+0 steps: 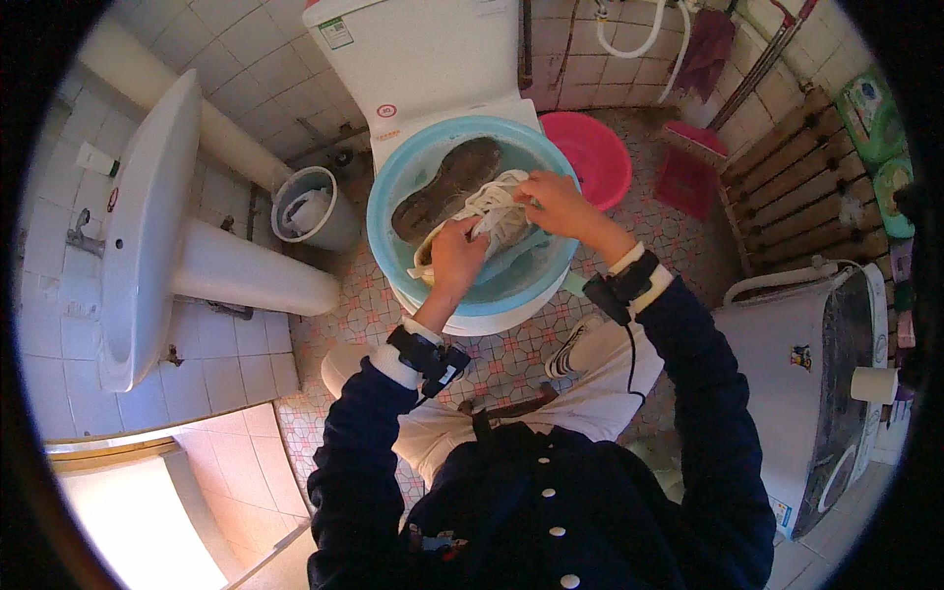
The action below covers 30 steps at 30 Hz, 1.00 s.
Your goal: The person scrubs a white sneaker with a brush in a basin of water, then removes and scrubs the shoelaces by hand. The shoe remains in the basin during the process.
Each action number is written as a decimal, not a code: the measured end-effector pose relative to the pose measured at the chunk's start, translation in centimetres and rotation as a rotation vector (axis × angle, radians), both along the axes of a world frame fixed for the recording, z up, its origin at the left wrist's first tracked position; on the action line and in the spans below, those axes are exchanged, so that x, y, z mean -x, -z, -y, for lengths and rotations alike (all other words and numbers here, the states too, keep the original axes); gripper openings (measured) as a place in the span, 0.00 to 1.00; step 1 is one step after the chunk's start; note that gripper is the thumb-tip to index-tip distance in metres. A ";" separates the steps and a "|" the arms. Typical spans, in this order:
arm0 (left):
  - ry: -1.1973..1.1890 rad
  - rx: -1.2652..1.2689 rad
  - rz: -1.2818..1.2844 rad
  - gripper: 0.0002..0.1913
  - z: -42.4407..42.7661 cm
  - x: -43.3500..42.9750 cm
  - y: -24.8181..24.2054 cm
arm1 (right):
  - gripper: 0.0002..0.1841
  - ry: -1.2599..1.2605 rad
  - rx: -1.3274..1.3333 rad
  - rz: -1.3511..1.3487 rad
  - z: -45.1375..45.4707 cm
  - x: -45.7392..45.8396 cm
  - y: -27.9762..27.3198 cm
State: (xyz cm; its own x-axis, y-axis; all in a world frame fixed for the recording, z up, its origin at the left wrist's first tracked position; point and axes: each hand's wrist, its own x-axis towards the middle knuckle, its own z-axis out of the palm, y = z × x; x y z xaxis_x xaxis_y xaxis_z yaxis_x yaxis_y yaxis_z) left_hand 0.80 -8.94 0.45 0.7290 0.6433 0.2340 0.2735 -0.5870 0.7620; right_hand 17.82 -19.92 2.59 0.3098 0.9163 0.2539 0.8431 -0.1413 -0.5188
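Observation:
A light blue plastic basin holding water rests on the closed-looking top of a white toilet. In it lies a shoe with its brown sole facing up. Beside that, a white lace-up shoe is tilted in the basin. My left hand grips this shoe near its opening and laces, thumb on the laces. My right hand pinches the laces or upper toward the other end. A pale blue object, perhaps a brush handle, lies partly under the water below the shoe.
A pink basin stands on the floor right of the toilet, near a red dustpan. At left are a waste bin and a pedestal sink. A washing machine stands at right, below a wooden slatted rack.

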 end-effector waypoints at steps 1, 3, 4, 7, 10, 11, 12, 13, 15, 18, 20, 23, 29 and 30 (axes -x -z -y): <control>0.004 -0.005 -0.012 0.14 0.1 0.0 0.0 | 0.06 0.001 -0.018 -0.038 -0.9 0.2 0.2; 0.005 0.005 -0.038 0.15 0.3 0.2 -0.1 | 0.05 -0.002 0.009 0.009 -2.0 0.9 0.5; 0.016 0.086 -0.066 0.14 0.3 0.3 -0.2 | 0.05 -0.009 0.053 0.096 -2.3 1.3 0.7; 0.002 0.406 -0.103 0.12 0.2 0.4 -0.1 | 0.04 -0.009 0.058 0.256 -2.6 1.8 1.3; -0.055 0.939 0.074 0.11 0.1 0.4 0.7 | 0.04 -0.067 0.022 0.095 -2.6 1.8 2.1; -0.040 1.149 0.224 0.12 -0.1 0.2 1.1 | 0.04 -0.075 0.049 0.003 -2.6 1.7 2.3; -0.045 1.421 0.394 0.13 -0.2 0.0 1.5 | 0.04 -0.074 -0.024 -0.096 -2.5 1.6 2.5; -0.037 1.438 0.377 0.13 -0.4 -0.1 1.9 | 0.04 -0.053 -0.061 -0.191 -2.5 1.5 2.7; -0.087 1.614 0.381 0.16 -0.8 -0.4 2.5 | 0.05 -0.033 -0.100 -0.285 -2.5 1.4 2.9; -0.064 1.593 0.371 0.17 -0.9 -0.9 2.9 | 0.05 -0.032 -0.091 -0.253 -2.7 1.5 3.3; -0.047 1.639 0.405 0.17 -0.8 -1.0 2.8 | 0.06 -0.034 -0.071 -0.186 -3.1 1.6 3.6; 0.017 1.597 0.401 0.18 -0.6 -1.0 2.2 | 0.07 0.030 0.010 -0.160 -3.5 1.9 3.8; 0.019 1.566 0.390 0.19 -0.5 -1.0 1.2 | 0.10 0.015 0.021 -0.298 -3.6 1.2 2.7; 0.009 1.595 0.392 0.19 -0.5 -0.9 1.0 | 0.10 0.016 0.033 -0.356 -3.6 1.0 2.4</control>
State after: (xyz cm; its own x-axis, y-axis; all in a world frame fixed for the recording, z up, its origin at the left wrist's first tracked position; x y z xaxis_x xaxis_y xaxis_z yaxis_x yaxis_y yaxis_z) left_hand 1.71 -8.41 -0.58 0.7936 0.3972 -0.4609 -0.0695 0.8118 0.5798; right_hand 16.86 -16.36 0.18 0.3881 0.9164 0.0975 0.6076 -0.1748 -0.7748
